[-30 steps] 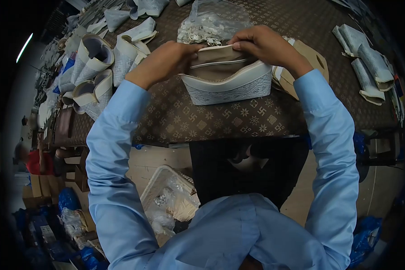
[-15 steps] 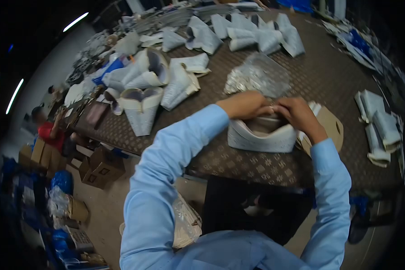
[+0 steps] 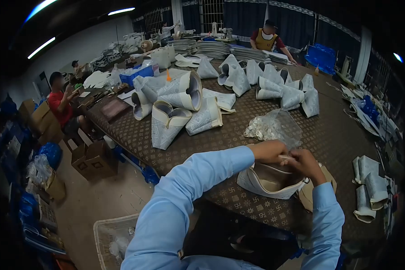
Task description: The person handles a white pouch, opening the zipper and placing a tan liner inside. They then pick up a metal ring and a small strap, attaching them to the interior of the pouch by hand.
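A white patterned bag (image 3: 269, 188) stands on the brown table in front of me, its mouth facing up and showing a tan inside. My left hand (image 3: 271, 153) is closed on its far rim, fingers pinched. Right beside it, my right hand (image 3: 304, 163) also pinches that rim, the two sets of fingertips nearly touching. Any small part between the fingertips is hidden. Just beyond my hands lies a clear plastic bag (image 3: 274, 127) of small shiny pieces. A flat beige piece (image 3: 330, 180) lies under the bag's right end, partly behind my right wrist.
Several similar white bags (image 3: 168, 128) stand to the left and farther back. Rolled white pieces (image 3: 374, 186) lie at the right edge. A person in a yellow apron (image 3: 266, 42) is across the table; another in a red shirt (image 3: 60, 101) sits left. A white basket (image 3: 101, 238) is below left.
The view has tilted up and shifted, showing more of the room. Both hands stay together on the bag's far rim, and the bag's mouth now faces me more, slightly turned.
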A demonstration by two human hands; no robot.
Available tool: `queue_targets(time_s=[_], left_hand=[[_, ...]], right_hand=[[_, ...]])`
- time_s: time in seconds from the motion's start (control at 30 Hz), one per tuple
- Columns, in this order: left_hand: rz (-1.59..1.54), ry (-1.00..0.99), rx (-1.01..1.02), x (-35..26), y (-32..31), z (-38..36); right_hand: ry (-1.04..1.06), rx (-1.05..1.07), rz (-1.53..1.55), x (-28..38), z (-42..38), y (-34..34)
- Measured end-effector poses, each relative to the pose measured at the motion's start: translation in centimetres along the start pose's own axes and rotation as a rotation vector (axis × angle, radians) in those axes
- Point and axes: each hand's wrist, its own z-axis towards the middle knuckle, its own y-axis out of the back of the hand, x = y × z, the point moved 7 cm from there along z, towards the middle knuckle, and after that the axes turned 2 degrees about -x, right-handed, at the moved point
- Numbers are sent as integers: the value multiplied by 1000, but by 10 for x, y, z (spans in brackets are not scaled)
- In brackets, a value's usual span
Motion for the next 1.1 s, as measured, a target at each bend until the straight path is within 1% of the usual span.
queue_targets(time_s=[0.03,0.07,0.1,0.17,0.23,0.3,0.37,0.4,0.43,0.5,0.53,0.6,0.63,0.7,0.73,0.8,0.87,0.97,1.03,1.1], left_hand=[[57,-50,56,-6,-3,2],[-58,-85,90,1,-8,-1],[-57,-89,84,3,-2,-7],[59,-18,79,14,8,-27],[41,-11,56,18,9,-33],[12,5,38,17,8,-46],[188,87,124,16,16,-52],[239,78,147,14,14,-51],[236,84,160,14,11,-52],[332,195,192,18,14,-47],[336,194,199,11,14,-44],[433,197,111,-2,16,-38],[429,197,118,-3,8,-32],[372,56,74,-14,-8,-14],[364,-21,53,-15,-11,-12],[356,-29,68,-8,-7,-21],[345,-40,91,-11,-5,-24],[381,-36,97,-19,-12,-27],[428,40,77,-19,0,-28],[393,177,-64,-2,25,-44]], right_hand=[[3,-3,-9,-2,-2,3],[42,10,-93,-7,-9,4],[81,23,-179,-9,-13,5],[59,15,-210,-5,-26,15],[34,6,-235,-2,-32,20],[-44,4,-237,-3,-34,19],[-4,-33,-274,-3,-32,20],[34,-61,-305,-2,-31,18],[28,-59,-292,-4,-31,14],[-49,-9,-313,-12,-22,15],[-51,-14,-307,-9,-19,15],[84,-67,-458,10,-14,10],[79,-65,-452,13,-9,4],[189,-117,-381,24,-2,-8],[187,-123,-377,22,-5,-5],[156,-43,-502,11,-14,-2],[126,-31,-516,4,-23,7],[68,33,-564,-4,-22,6],[48,63,-596,-6,-21,9],[105,-308,234,0,-32,43]])
